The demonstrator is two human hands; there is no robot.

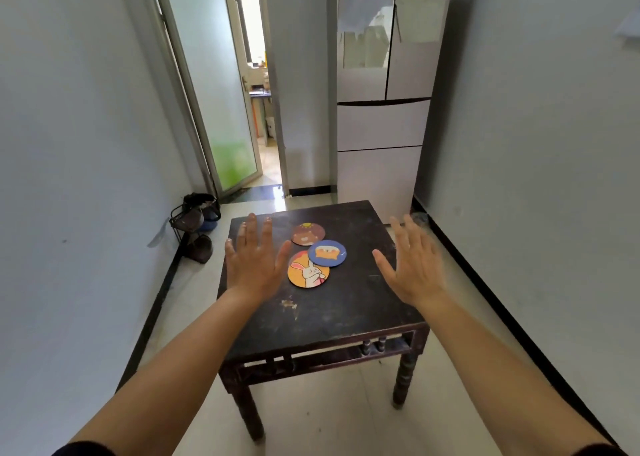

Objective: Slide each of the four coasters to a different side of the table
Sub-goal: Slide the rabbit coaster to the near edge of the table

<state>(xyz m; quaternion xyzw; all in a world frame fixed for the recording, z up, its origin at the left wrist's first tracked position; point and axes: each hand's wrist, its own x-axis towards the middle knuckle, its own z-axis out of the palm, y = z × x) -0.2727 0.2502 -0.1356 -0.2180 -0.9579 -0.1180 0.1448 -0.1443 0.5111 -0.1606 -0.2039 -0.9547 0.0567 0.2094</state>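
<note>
Three round coasters show near the middle of the dark wooden table (346,317): a brown bear coaster (308,234) farthest, a blue coaster (327,253) overlapping an orange rabbit coaster (308,269). They lie between the hands, nearer the left hand (254,258). Left hand and right hand (414,265) spread flat, fingers released, grasping nothing.

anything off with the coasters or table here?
Only three coasters show, clustered mid-table: the blue coaster overlaps the rabbit coaster, with the brown coaster just behind. A fourth may be hidden under the left hand. The table is scuffed.
</note>
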